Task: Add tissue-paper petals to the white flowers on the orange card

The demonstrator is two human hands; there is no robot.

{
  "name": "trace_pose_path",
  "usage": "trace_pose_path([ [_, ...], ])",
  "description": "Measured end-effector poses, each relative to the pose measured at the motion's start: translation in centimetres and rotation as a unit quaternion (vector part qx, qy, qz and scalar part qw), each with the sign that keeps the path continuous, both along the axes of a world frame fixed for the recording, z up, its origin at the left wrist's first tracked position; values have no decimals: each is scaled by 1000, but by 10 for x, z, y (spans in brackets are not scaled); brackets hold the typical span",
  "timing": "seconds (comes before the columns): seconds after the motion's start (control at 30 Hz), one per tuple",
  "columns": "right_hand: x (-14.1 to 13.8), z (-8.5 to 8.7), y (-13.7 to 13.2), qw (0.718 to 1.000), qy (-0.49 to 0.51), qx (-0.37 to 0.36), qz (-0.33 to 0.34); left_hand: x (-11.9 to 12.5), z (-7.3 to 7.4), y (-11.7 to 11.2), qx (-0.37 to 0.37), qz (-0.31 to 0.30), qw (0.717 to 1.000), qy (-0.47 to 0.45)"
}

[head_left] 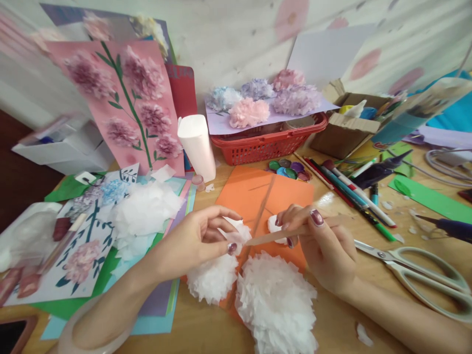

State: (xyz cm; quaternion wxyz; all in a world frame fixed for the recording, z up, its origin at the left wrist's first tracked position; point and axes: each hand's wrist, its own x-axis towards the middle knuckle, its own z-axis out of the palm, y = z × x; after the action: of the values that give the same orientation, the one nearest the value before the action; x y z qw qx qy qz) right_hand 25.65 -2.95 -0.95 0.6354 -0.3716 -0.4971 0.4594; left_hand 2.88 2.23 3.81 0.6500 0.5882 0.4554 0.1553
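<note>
the right hand (324, 248) clasped the stick (275, 238), its tip beside the tissue (241, 229) above the card (239, 189); whether the left hand (201, 236) pinched that tissue could not be told. light, steady strokes seemed best.

From my end of the feed I can't read any word in full. Dark lettering runs along the top of the red card (183, 96), too smeared for me to spell out. Low on the blue holder (398, 125), at the right, I see a small reddish mark, also too blurred to read.
</note>
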Motion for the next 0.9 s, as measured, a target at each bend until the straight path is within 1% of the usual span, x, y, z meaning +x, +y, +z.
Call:
trace_pose_path([
  [0.1, 0, 0, 0, 1000, -2, -8, -17, -1, 1, 0, 20, -27, 999, -3],
  [0.2, 0, 1, 1, 1000, -11, -10, -23, -1, 0, 0, 41, -15, 999, -4],
  [0.37, -1, 1, 0, 999, -28, 0, -25, 0, 0, -1, 17, 22, 999, -30],
  [0.43, -1, 1, -1, 999, -22, -3, -24, 0, -1, -1, 18, 21, 999, -32],
  [0.63, 0, -2, -1, 1000, -17, -1, -19, 1, -4, -3, 27, -28, 999, -34],
  [0.77, 1, -3, -2, 999, -31, -7, -20, 3, -3, -6, 21, -17, 999, -22],
  [0.9, -1, 1, -1, 1000, -18, -10, -12, 4, -3, -7, 9, 3, 1000, -17],
])
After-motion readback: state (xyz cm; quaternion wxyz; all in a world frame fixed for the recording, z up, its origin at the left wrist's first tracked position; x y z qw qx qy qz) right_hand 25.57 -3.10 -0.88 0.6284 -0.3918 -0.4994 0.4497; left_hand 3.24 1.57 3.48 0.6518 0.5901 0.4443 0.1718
